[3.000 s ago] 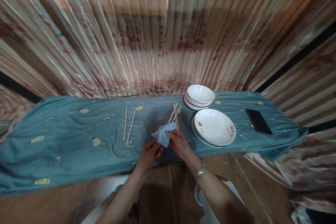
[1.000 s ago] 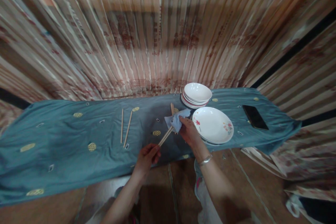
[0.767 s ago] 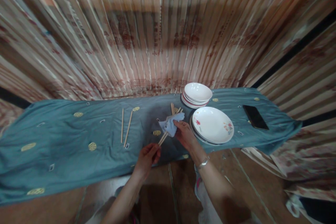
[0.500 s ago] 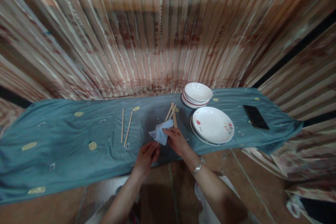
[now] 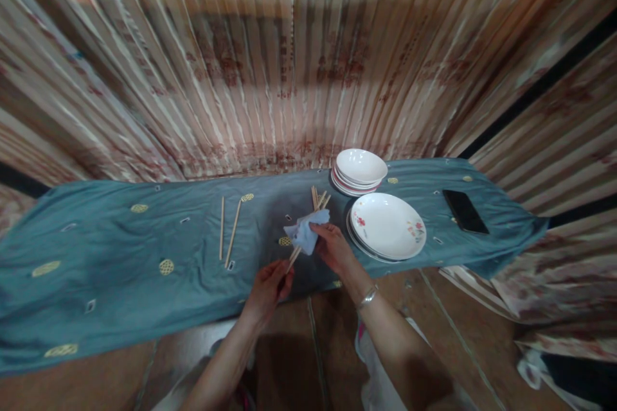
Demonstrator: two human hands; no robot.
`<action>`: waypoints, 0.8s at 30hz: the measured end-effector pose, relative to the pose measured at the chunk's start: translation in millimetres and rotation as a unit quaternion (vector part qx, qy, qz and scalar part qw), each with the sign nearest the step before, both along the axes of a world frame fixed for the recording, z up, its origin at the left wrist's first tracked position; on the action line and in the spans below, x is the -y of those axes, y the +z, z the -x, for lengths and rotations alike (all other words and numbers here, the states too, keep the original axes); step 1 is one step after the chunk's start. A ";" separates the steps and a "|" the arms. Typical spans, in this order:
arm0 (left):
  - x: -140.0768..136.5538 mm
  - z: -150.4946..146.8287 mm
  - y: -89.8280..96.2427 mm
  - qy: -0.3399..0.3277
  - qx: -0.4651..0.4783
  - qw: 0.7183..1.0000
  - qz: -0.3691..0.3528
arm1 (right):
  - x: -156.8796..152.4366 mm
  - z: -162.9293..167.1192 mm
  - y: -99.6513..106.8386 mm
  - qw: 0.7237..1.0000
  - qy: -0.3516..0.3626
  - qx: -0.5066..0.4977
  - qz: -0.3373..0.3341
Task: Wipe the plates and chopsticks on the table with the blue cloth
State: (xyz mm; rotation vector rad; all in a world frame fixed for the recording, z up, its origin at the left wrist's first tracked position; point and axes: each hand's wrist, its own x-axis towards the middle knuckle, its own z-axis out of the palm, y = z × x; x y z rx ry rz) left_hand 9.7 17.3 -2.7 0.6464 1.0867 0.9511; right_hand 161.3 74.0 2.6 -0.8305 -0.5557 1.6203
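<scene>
Pinched in my left hand are the near ends of a pair of wooden chopsticks, which slant up and away to the right. My right hand is closed on a pale blue cloth, and the cloth is folded around the middle of those chopsticks. Their far tips stick out beyond it. More chopsticks lie on the table just behind the cloth, partly covered by it. Two separate chopsticks rest to the left, a small gap between them.
A stack of plates with a floral top plate stands right of my right hand. Behind it is a stack of bowls. A black phone lies farther right on the teal tablecloth. A pleated curtain hangs behind the table.
My right hand has slid the cloth up along the chopsticks, away from my left hand, so more of their near length shows. My left hand has stayed about in place.
</scene>
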 end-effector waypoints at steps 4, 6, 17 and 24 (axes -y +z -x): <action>1.3 -0.5 -0.2 0.000 -0.004 1.000 0.015 | -7.0 -16.0 0.9 0.999 -0.034 0.002 -0.006; 1.6 -0.5 -0.7 -0.006 -0.006 1.000 0.015 | -9.4 -23.2 2.6 0.999 -0.050 -0.003 -0.007; 2.2 -3.7 -0.6 -0.012 -0.010 0.999 0.028 | -13.5 -38.4 4.8 0.988 -0.118 -0.091 0.027; 1.7 -3.2 -0.6 -0.012 0.001 1.000 0.029 | -8.2 -25.6 3.3 0.996 -0.067 -0.065 0.004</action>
